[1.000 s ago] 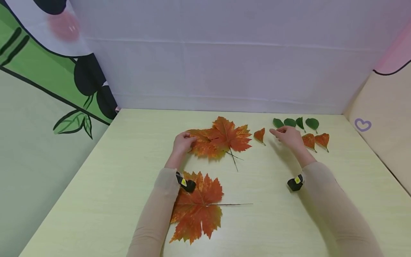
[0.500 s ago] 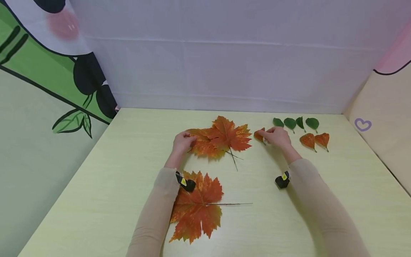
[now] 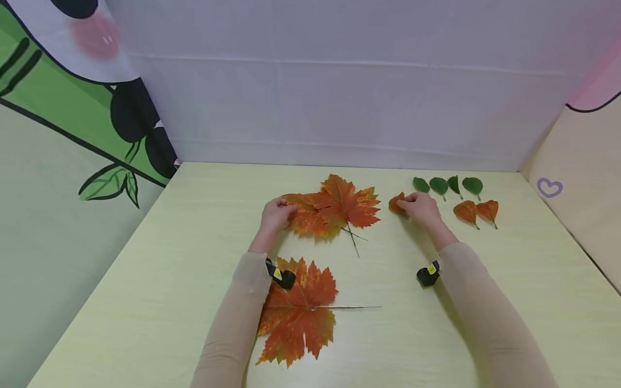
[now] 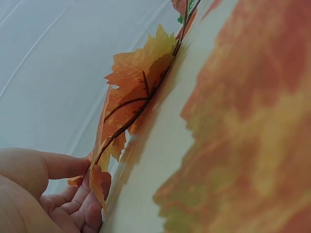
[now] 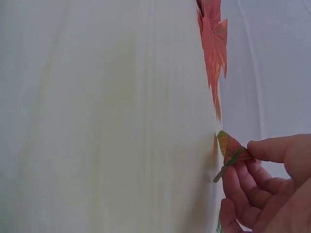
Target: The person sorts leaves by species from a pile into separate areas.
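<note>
At the back middle of the table, my left hand (image 3: 277, 215) pinches the left edge of an orange maple leaf (image 3: 310, 229). In the left wrist view that maple leaf (image 4: 133, 90) shows its dark stem, with thumb and fingers on its edge. A second orange maple leaf (image 3: 346, 202) overlaps it on the right. Farther right, my right hand (image 3: 423, 209) pinches a small orange leaf (image 3: 395, 205) between thumb and fingers. The right wrist view shows this small leaf (image 5: 231, 148) with its short green stem, partly covered by the fingertips.
Another large maple leaf (image 3: 305, 312) lies nearer the front, partly under the left forearm. Several small green leaves (image 3: 439, 186) are in a row at the back right. Two small orange leaves (image 3: 467, 212) lie in front of them. A pale cloth wall (image 3: 310, 108) stands behind the table.
My right hand has moved left to the small orange leaf, gripped it and shifted it slightly right. The left hand has stayed on the maple leaf.
</note>
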The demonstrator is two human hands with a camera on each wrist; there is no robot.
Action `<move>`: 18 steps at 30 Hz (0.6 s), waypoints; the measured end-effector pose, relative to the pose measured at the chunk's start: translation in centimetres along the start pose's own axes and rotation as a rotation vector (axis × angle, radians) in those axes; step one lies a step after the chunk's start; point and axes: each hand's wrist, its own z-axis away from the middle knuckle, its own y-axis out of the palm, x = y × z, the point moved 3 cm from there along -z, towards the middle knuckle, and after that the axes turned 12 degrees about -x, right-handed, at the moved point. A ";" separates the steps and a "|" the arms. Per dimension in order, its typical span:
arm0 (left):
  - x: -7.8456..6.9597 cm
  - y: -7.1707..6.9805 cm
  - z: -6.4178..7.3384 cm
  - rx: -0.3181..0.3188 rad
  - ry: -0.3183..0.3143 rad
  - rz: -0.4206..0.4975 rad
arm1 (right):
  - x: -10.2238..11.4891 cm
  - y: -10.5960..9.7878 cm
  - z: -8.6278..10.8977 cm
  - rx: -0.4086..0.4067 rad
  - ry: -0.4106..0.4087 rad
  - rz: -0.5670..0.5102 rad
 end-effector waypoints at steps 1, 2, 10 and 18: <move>0.0 0.0 0.0 0.000 0.001 -0.003 | -0.1 -0.2 0.0 -0.003 -0.002 0.001; 0.0 0.0 0.0 0.001 0.002 -0.006 | -0.3 -0.4 0.1 -0.008 -0.007 0.004; -0.1 -0.1 0.1 -0.010 0.004 -0.026 | -2.2 -2.7 0.5 -0.036 -0.008 0.042; -0.2 0.0 0.1 -0.001 0.016 -0.027 | -4.1 -4.6 0.7 -0.060 0.024 0.046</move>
